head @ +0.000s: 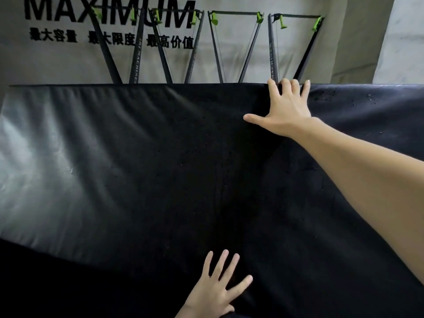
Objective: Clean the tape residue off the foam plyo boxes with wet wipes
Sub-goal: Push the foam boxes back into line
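No wipe in either hand yet. My right hand [286, 109] hooks the far edge of the big black vinyl-covered foam plyo box [149, 157], fingers curled over; my left hand [215, 288] is spread flat near its front edge. Best to brace firmly before shifting it.

Dim scene; soft glare sheens the black foam box [46, 138] left of both hands, wide-angle edges bend

Lettered wall [68, 63], green-handled frames [234, 42]

The foam box [160, 157] is all black with a grey sheen on its left side. Wall [229, 65] behind is off-white with black lettering [110, 12], and the black racks [236, 47] have lime green handles [283, 22].
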Available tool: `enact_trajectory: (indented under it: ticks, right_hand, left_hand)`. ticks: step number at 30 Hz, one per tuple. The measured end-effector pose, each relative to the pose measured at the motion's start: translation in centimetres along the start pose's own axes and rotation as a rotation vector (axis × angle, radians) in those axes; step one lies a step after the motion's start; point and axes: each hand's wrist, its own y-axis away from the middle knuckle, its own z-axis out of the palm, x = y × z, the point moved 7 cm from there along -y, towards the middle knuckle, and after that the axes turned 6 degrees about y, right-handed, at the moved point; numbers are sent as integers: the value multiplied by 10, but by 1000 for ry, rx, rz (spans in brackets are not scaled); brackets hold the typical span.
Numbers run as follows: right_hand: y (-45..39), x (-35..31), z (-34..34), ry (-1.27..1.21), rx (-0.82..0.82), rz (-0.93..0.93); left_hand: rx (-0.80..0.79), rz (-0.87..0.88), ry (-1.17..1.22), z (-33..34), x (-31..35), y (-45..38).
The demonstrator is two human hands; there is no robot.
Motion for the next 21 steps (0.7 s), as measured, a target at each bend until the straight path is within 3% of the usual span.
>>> enact_trajectory:
  ticks: [3, 10, 21]
  right_hand:
    - [-3, -2, 15, -2, -11, 8]
    - [11, -19, 55, 84, -44, -6]
    - [63, -65, 112, 5, -127, -115]
  left_hand:
    - [-2, 29, -47, 7, 5, -4]
    - [-108, 56, 114, 25, 11, -21]
    - [-450, 58, 325, 38, -3, -43]
